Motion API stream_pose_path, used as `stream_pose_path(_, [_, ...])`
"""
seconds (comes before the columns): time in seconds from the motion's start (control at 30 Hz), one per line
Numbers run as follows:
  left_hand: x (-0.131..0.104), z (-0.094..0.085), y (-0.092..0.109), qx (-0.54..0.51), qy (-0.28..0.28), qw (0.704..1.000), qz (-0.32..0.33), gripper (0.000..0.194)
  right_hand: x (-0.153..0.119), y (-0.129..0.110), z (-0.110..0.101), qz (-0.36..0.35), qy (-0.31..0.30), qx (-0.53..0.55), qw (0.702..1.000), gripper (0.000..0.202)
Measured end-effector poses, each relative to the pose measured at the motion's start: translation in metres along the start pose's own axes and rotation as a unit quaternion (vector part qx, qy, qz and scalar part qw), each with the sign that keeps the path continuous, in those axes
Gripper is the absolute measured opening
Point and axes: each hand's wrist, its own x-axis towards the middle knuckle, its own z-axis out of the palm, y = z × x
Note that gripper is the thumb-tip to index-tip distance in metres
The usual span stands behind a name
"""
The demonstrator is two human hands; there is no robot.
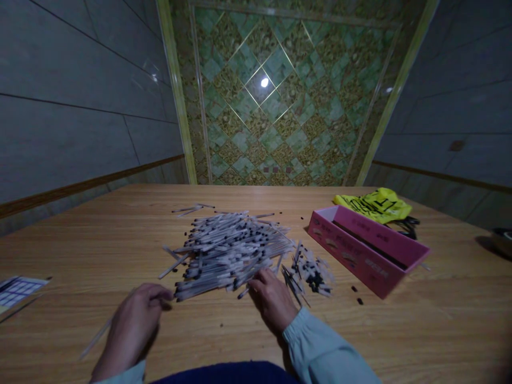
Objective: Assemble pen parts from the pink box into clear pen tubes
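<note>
A large heap of white pens [232, 240] with dark ends lies on the wooden table in front of me. My left hand [138, 317] is at the heap's left front corner, its fingers curled and pressed together. A single pale pen [95, 339] shows behind that hand; whether the fingers hold it is hidden. My right hand [272, 296] is at the front edge of the heap, with thumb and fingers closed on a pen [243, 293] whose dark end points left. Right of this hand lies a smaller pile of clear and black pen parts [314, 272].
An open pink box [360, 258] stands at the right, with a yellow bag [376, 205] behind it. Small black caps [360, 301] lie before the box. Several loose pens [194, 208] lie behind the heap. A checkered paper [22, 290] is at far left, a bowl-like object [502, 242] at far right.
</note>
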Motion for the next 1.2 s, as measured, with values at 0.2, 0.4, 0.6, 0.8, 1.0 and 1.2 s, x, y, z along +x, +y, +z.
stream_pose_path(0.2, [-0.009, 0.043, 0.028, -0.148, -0.161, 0.972, 0.085, 0.016, 0.000, 0.002, -0.001, -0.002, -0.005, -0.024, 1.000, 0.010])
stream_pose_path(0.4, [-0.024, 0.062, 0.046, -0.224, -0.225, 0.944, 0.088, 0.015, -0.004, -0.006, -0.007, -0.020, 0.050, 0.070, 0.996, 0.011])
stream_pose_path(0.6, [-0.037, 0.077, 0.061, -0.255, -0.245, 0.932, 0.074, 0.026, -0.007, -0.024, -0.008, 0.089, 0.152, 0.391, 0.903, 0.012])
stream_pose_path(0.8, [-0.051, 0.087, 0.077, -0.265, -0.267, 0.912, 0.165, 0.013, -0.008, -0.028, -0.005, 0.140, 0.119, 0.605, 0.775, 0.020])
stream_pose_path(1.0, [-0.056, 0.097, 0.077, -0.302, -0.265, 0.909, 0.105, 0.020, -0.007, -0.032, 0.000, 0.150, 0.101, 0.652, 0.737, 0.028])
stream_pose_path(1.2, [-0.042, 0.095, 0.061, -0.594, -0.155, 0.761, -0.210, 0.018, -0.010, -0.037, 0.007, 0.199, 0.058, 0.686, 0.697, 0.038])
